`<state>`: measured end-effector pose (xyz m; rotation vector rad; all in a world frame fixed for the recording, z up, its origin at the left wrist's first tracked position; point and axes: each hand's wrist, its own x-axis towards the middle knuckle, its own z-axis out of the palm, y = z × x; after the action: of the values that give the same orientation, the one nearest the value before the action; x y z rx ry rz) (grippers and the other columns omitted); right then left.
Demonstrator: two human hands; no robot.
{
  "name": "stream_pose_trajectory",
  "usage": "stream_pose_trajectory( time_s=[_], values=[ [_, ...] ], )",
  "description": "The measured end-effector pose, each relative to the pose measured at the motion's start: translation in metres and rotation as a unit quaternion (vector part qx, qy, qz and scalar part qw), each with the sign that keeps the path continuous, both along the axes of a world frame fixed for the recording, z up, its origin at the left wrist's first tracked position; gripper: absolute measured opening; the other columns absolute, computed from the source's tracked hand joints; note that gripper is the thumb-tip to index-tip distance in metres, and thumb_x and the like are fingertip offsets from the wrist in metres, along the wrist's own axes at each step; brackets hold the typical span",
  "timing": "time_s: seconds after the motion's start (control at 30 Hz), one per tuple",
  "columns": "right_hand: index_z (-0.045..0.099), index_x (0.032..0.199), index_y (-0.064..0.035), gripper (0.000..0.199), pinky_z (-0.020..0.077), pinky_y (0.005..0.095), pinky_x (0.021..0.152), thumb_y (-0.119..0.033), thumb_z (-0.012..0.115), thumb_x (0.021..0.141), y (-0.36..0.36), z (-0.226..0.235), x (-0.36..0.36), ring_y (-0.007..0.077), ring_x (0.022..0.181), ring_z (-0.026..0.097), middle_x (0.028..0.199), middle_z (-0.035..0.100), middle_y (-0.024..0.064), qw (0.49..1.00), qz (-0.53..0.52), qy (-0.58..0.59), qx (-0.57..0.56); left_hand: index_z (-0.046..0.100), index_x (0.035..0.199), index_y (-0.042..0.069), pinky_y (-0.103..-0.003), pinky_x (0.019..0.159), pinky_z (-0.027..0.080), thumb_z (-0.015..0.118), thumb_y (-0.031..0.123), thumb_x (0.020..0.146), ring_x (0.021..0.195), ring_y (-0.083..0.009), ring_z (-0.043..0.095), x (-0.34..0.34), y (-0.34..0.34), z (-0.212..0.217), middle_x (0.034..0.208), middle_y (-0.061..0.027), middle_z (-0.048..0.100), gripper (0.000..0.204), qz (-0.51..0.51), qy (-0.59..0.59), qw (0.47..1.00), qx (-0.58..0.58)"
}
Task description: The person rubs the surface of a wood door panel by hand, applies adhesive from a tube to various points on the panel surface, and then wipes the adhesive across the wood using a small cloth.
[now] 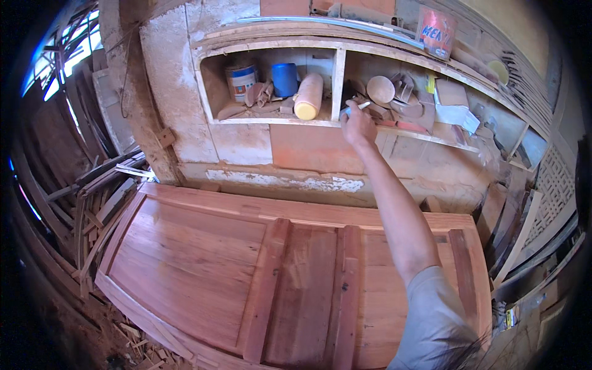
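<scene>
My right hand (359, 126) reaches up to the wall shelf (277, 121), at the upright divider between its two compartments. Its fingers are closed on a slim pen-like object with a whitish tip (364, 105); its exact kind is too small to tell. Just beyond the hand, the right compartment holds a dusty round cup-like thing (380, 90) among tools and scraps. On the divider's other side lie a dusty bottle with a yellow end (306, 106) and a blue container (284, 80). Below my outstretched arm lies a large panelled wooden door (191, 246). My left hand is out of view.
A labelled tin (241, 83) sits in the left compartment; a red tin (436, 34) stands on top of the shelf. White boxes (454, 111) are farther right. Timber offcuts (102, 216) crowd the left side, and boards and a lattice panel (552, 191) lean at the right.
</scene>
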<state>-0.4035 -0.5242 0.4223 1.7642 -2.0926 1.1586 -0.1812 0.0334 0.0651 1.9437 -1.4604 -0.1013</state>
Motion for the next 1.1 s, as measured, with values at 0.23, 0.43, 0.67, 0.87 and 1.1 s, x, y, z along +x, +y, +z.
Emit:
stream_pose_trajectory(
  time_s=[0.23, 0.43, 0.67, 0.87, 1.1],
  values=[
    [0.062, 0.12, -0.0209, 0.034, 0.0512, 0.0488, 0.082, -0.024, 0.057, 0.087, 0.002, 0.001, -0.022, 0.0352, 0.094, 0.066, 0.097, 0.069, 0.0172, 0.996, 0.03, -0.039, -0.076, 0.054, 0.106, 0.001, -0.043, 0.085, 0.041, 0.061, 0.014, 0.085, 0.088, -0.0313, 0.055, -0.009, 0.021, -0.005, 0.095, -0.015, 0.059, 0.026, 0.004, 0.002, 1.0, -0.015],
    [0.055, 0.117, -0.0164, 0.026, 0.0498, 0.0515, 0.078, -0.014, 0.049, 0.092, 0.096, -0.018, -0.026, 0.0418, 0.088, 0.064, 0.093, 0.068, 0.0188, 0.988, 0.124, -0.031, -0.082, 0.054, 0.105, 0.002, -0.044, 0.086, 0.04, 0.062, 0.015, 0.085, 0.088, -0.0325, 0.055, -0.011, 0.069, -0.024, 0.094, -0.0151, 0.058, 0.026, 0.012, 0.011, 1.0, -0.02],
    [0.03, 0.145, -0.009, 0.055, 0.052, 0.029, 0.068, -0.008, 0.053, 0.094, 0.333, -0.167, -0.016, 0.0163, 0.082, 0.059, 0.102, 0.061, 0.0078, 0.884, 0.357, -0.283, 0.108, 0.053, 0.106, 0.003, -0.046, 0.084, 0.038, 0.065, 0.012, 0.082, 0.089, -0.0353, 0.053, -0.013, 0.07, -0.035, 0.093, -0.015, 0.058, 0.028, 0.036, 0.163, 0.981, -0.103],
    [0.051, 0.119, -0.0088, 0.028, 0.0365, 0.0186, 0.049, -0.029, 0.051, 0.099, 0.525, -0.204, 0.038, 0.0055, 0.064, 0.05, 0.088, 0.059, 0.0005, 0.621, 0.373, -0.608, 0.324, 0.054, 0.112, -0.003, -0.034, 0.081, 0.047, 0.05, 0.02, 0.098, 0.092, -0.0208, 0.059, -0.037, 0.01, 0.104, 0.092, -0.0124, 0.062, 0.028, -0.124, 0.48, 0.865, -0.069],
    [0.042, 0.138, -0.0108, 0.045, 0.0468, 0.0233, 0.059, -0.037, 0.045, 0.101, 0.569, -0.203, 0.05, 0.0101, 0.083, 0.055, 0.1, 0.056, 0.0015, 0.561, 0.367, -0.613, 0.418, 0.056, 0.117, 0.0, -0.02, 0.049, 0.052, 0.042, 0.026, 0.102, 0.066, -0.0081, 0.06, -0.026, 0.015, 0.162, 0.088, -0.0038, 0.06, 0.033, -0.289, 0.569, 0.77, 0.017]
  ],
)
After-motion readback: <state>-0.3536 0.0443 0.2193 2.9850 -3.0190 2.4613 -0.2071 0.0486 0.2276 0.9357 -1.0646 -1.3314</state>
